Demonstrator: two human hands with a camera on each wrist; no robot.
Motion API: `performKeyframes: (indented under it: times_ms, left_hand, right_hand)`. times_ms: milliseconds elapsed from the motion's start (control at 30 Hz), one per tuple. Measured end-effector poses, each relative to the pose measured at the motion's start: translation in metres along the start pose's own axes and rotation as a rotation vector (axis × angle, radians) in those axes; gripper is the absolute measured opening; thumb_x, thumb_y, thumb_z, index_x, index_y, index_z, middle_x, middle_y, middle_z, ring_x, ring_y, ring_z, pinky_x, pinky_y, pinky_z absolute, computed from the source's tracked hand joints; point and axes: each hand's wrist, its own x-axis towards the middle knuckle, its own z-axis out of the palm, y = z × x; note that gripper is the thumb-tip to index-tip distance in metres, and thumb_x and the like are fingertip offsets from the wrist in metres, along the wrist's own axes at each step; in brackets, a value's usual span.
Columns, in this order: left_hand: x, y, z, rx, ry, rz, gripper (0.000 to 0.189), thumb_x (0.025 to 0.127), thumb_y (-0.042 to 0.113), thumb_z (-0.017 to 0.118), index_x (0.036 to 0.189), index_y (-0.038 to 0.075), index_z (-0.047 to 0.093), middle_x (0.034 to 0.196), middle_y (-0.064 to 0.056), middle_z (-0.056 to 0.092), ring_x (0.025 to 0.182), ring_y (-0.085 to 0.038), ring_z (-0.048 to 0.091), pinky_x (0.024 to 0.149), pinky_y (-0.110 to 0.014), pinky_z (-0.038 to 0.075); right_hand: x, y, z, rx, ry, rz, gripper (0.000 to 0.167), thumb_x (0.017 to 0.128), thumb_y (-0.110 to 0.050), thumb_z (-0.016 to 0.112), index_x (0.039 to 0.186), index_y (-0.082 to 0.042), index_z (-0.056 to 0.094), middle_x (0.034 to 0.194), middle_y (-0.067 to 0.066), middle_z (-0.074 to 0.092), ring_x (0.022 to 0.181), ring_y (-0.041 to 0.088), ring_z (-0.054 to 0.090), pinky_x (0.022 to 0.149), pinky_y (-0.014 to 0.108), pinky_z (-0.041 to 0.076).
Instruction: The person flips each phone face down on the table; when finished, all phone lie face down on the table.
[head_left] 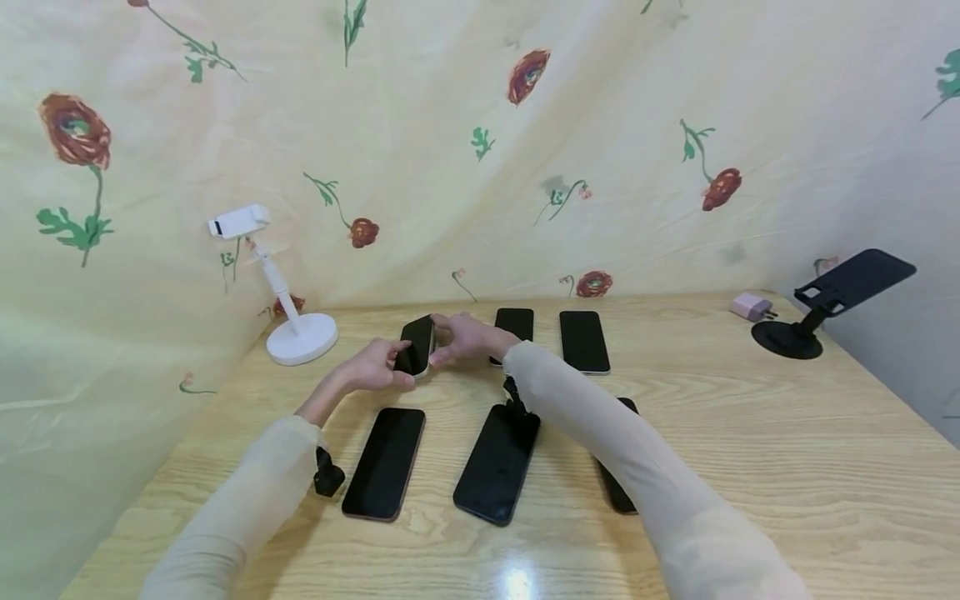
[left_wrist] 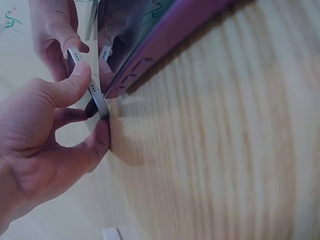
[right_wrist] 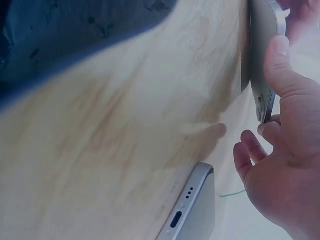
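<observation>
At the back left of the table, a smartphone [head_left: 415,346] with a dark screen and silver edge is held slightly tilted between both hands. My left hand [head_left: 372,365] grips its left and lower side; in the left wrist view the thumb and a finger pinch the phone's edge [left_wrist: 98,97]. On the opposite side my right hand [head_left: 467,337] holds the right edge. The right wrist view shows the right thumb against the phone's back [right_wrist: 261,60], with the index finger at a corner by the camera lenses. Nearest in front lies a phone with a reddish edge [head_left: 384,463].
A dark phone [head_left: 497,467] lies front centre. Another phone [head_left: 617,485] is partly covered by the right sleeve. Two phones, a left one [head_left: 514,322] and a right one [head_left: 584,342], lie at the back. A white stand [head_left: 302,338], a black stand [head_left: 858,279] and a charger plug [head_left: 750,306] stand farther out.
</observation>
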Motion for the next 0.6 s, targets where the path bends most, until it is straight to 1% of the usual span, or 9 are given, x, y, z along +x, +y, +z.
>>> performKeyframes:
  times_ms: [33, 133, 200, 267, 500, 600]
  left_hand:
    - [0.0, 0.0, -0.001, -0.001, -0.006, 0.004, 0.077, 0.089, 0.009, 0.075, 0.146, -0.018, 0.031, 0.12, -0.034, 0.059, 0.093, -0.03, 0.06, 0.082, -0.037, 0.047]
    - [-0.002, 0.001, -0.004, -0.017, -0.026, 0.016, 0.075, 0.091, 0.009, 0.073, 0.147, -0.017, 0.029, 0.13, -0.036, 0.053, 0.099, -0.034, 0.063, 0.079, -0.036, 0.049]
    - [-0.004, 0.001, -0.005, -0.043, -0.037, 0.014, 0.075, 0.093, 0.008, 0.071, 0.148, -0.016, 0.028, 0.139, -0.037, 0.046, 0.107, -0.04, 0.062, 0.081, -0.037, 0.052]
    - [-0.005, 0.0, -0.006, -0.058, -0.04, 0.029, 0.074, 0.093, 0.008, 0.07, 0.149, -0.016, 0.028, 0.143, -0.037, 0.04, 0.113, -0.044, 0.059, 0.084, -0.04, 0.052]
    - [-0.009, -0.006, -0.009, -0.134, -0.037, 0.056, 0.073, 0.094, 0.003, 0.067, 0.152, -0.01, 0.025, 0.144, -0.038, 0.034, 0.119, -0.051, 0.052, 0.085, -0.04, 0.052]
    - [-0.01, -0.007, -0.009, -0.17, -0.053, 0.075, 0.073, 0.095, 0.001, 0.064, 0.154, -0.008, 0.022, 0.144, -0.039, 0.034, 0.117, -0.051, 0.054, 0.085, -0.042, 0.053]
  right_hand:
    - [-0.001, -0.002, -0.001, 0.001, 0.002, -0.005, 0.096, 0.089, -0.037, 0.077, 0.157, 0.001, 0.021, 0.159, 0.018, 0.028, 0.146, 0.032, 0.025, 0.116, 0.04, 0.022]
    - [-0.003, -0.007, -0.003, 0.006, 0.009, -0.021, 0.095, 0.09, -0.036, 0.076, 0.157, 0.002, 0.022, 0.159, 0.018, 0.028, 0.145, 0.033, 0.026, 0.116, 0.041, 0.022]
    - [-0.005, -0.009, -0.004, 0.013, 0.011, -0.027, 0.093, 0.09, -0.035, 0.075, 0.157, 0.002, 0.022, 0.158, 0.018, 0.029, 0.145, 0.032, 0.027, 0.116, 0.041, 0.022]
    - [-0.006, -0.01, -0.005, 0.017, 0.02, -0.033, 0.092, 0.091, -0.034, 0.075, 0.157, 0.002, 0.022, 0.158, 0.018, 0.031, 0.145, 0.032, 0.028, 0.116, 0.041, 0.024]
    - [-0.001, -0.014, 0.0, 0.0, 0.058, -0.046, 0.089, 0.094, -0.036, 0.071, 0.157, 0.002, 0.022, 0.157, 0.016, 0.031, 0.141, 0.031, 0.035, 0.113, 0.04, 0.029]
    - [-0.002, -0.018, -0.001, 0.001, 0.072, -0.049, 0.087, 0.095, -0.036, 0.07, 0.157, 0.0, 0.022, 0.156, 0.017, 0.033, 0.139, 0.032, 0.039, 0.112, 0.039, 0.032]
